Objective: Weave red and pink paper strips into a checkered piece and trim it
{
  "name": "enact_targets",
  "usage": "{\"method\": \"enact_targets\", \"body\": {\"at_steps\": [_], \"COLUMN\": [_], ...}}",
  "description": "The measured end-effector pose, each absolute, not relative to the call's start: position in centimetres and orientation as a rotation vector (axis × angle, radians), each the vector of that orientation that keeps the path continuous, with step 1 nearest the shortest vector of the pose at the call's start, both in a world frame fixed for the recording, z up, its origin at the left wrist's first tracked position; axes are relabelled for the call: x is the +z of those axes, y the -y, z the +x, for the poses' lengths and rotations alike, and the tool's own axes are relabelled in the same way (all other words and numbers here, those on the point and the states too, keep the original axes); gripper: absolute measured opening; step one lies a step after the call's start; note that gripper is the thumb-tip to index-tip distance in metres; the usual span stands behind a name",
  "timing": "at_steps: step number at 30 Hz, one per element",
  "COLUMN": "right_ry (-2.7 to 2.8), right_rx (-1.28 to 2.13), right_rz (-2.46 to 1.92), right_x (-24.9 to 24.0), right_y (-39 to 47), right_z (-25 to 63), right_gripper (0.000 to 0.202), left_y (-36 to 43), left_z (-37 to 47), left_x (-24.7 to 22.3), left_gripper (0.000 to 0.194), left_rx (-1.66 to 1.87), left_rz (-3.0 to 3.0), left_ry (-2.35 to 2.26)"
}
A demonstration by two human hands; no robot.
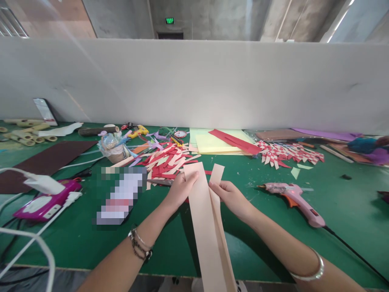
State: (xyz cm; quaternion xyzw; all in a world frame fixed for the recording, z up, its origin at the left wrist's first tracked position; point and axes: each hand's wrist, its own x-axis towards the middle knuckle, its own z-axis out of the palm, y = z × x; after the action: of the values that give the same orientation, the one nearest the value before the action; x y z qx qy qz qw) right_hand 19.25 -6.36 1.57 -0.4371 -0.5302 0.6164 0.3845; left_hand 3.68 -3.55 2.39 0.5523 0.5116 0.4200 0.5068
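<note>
My left hand (184, 187) grips the upper end of a wide, pale peach paper strip (202, 219), thumb on top and fingers underneath. The strip runs down toward me past the table's front edge. My right hand (229, 194) pinches a narrower peach strip (217, 175) at the wide one's right side. Lower down the two lie close together, and I cannot tell whether they are one folded piece. Behind my left hand a pair of scissors (161, 182) partly shows beside a heap of red and peach paper strips (170, 160).
A pink glue gun (291, 194) with its cord lies at right. Red-and-white woven paper pieces (282, 154) and yellow paper sheets (225, 142) lie farther back. At left are a blurred phone-like object (121, 198), a purple power strip (51, 200) and white cables. A white partition (194, 85) stands behind.
</note>
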Motion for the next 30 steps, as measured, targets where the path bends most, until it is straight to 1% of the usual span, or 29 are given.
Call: {"method": "enact_targets", "body": {"at_steps": [6, 11, 16, 20, 23, 25, 30], "right_ry": [1.305, 1.287, 1.488, 1.378, 1.331, 1.341, 1.323], "right_rx": [1.496, 1.588, 1.535, 1.499, 1.407, 1.365, 1.461], "right_rz": [-1.196, -1.15, -1.12, -1.225, -1.295, -1.314, -1.324], "right_x": [1.46, 2.09, 2.01, 1.96, 2.07, 2.11, 2.08], "right_y": [6.05, 6.55, 6.8, 6.67, 6.62, 6.62, 6.64], "right_z": [19.46, 19.24, 19.05, 19.17, 19.3, 19.36, 19.31], "right_gripper": [0.049, 0.05, 0.038, 0.032, 0.029, 0.03, 0.036], "left_y": [2.8, 3.27, 3.48, 3.35, 3.43, 3.54, 3.65], "left_z": [2.99, 3.34, 3.56, 3.52, 3.58, 3.62, 3.64], "left_x": [2.21, 2.3, 2.3, 2.26, 2.35, 2.35, 2.1], "left_gripper": [0.035, 0.035, 0.036, 0.032, 0.03, 0.028, 0.026], "left_rx": [1.096, 1.06, 1.036, 0.994, 0.939, 0.891, 0.861], "left_rz": [1.244, 1.272, 1.296, 1.32, 1.344, 1.364, 1.394], "left_ry": [-1.26, -1.293, -1.309, -1.25, -1.194, -1.162, -1.148]}}
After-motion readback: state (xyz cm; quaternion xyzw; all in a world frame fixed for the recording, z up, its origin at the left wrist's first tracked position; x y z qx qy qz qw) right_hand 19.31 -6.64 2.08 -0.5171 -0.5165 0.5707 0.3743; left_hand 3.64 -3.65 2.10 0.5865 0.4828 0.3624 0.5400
